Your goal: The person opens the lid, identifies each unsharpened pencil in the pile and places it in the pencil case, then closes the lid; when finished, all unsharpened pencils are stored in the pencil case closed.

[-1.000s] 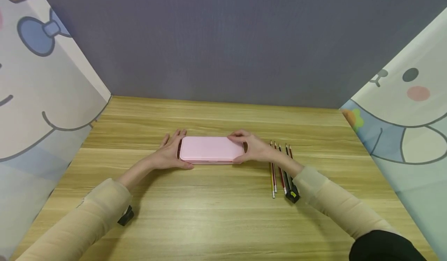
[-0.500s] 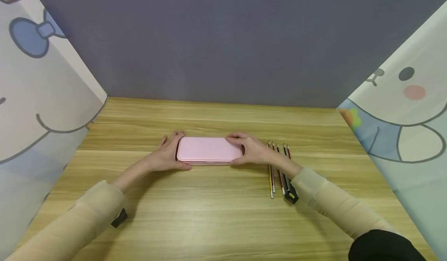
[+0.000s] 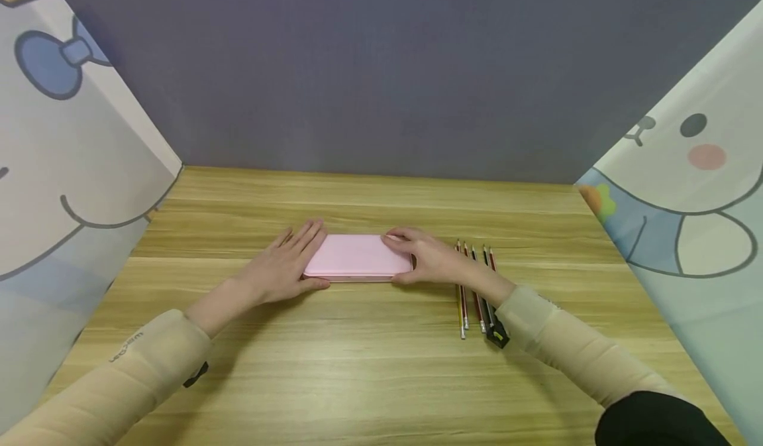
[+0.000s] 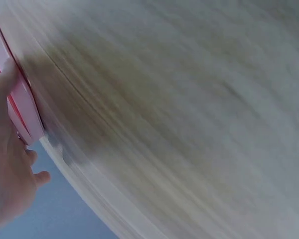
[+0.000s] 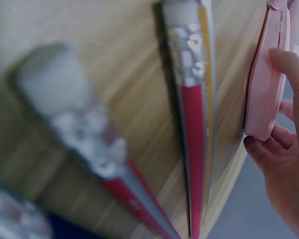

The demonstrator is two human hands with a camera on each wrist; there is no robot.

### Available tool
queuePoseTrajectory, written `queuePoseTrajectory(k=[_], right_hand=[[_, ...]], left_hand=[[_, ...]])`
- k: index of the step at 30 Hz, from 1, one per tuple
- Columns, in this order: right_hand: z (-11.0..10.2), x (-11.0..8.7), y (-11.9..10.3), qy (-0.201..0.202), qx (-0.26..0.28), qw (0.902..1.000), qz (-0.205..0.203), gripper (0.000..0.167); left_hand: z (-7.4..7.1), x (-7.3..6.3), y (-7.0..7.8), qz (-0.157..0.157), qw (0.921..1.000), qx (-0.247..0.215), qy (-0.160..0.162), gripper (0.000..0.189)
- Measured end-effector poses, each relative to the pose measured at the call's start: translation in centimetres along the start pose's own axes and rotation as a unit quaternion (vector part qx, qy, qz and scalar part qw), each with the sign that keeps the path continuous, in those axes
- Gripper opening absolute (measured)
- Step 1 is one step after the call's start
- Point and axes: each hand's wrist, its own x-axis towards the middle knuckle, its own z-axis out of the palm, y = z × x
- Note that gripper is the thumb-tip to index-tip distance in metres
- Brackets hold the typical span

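A pink, hard-sided pencil case (image 3: 357, 257) with rounded corners lies closed in the middle of the wooden table, long side toward me. My left hand (image 3: 280, 270) lies over its left end, fingers stretched out along the lid and thumb at the front side. In the left wrist view that thumb (image 4: 7, 77) touches the pink side wall. My right hand (image 3: 435, 259) holds the right end, thumb at the front and fingers at the back upper edge. The right wrist view shows the same grip on the pencil case (image 5: 264, 89).
Several pencils (image 3: 461, 300) lie side by side under and beside my right forearm, eraser ends toward me. A black block (image 3: 497, 334) sits by the right cuff. A grey panel (image 3: 381, 75) stands behind the table (image 3: 357, 360), with cartoon-printed sheets at both sides.
My left fingers have moved from beside the case's left end up over its lid. The right hand keeps its hold, and the case stays nearly in place.
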Motion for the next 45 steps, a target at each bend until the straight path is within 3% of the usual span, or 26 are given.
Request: queuePoseTrajectory(k=[11,20,31,37,45], right_hand=[[0.0,-1.0,-0.3,0.005,-0.131,0.989,-0.069,0.076],[-0.3,-1.5,-0.2,0.005,-0.158,0.9845,-0.076,0.077],[-0.2,-1.1,-0.9,0.009,-0.229,0.9685,-0.099,0.076],[-0.3,-0.9,-1.2,0.01,-0.222,0.9707,-0.093,0.079],[-0.4,-0.7,-1.0,0.007,-0.157,0.9854,-0.065,0.078]], left_hand=[[0.3,0.4,0.0,0.014,0.9991,0.038,0.015,0.099],[0.6,1.0,0.2,0.03,0.9944,0.095,0.036,0.1],[0.3,0.6,0.0,0.021,0.993,0.108,0.043,0.099],[0.3,0.5,-0.1,0.015,0.9935,0.105,0.043,0.099],[0.2,0.7,-0.2,0.008,0.9954,0.089,0.033,0.099]])
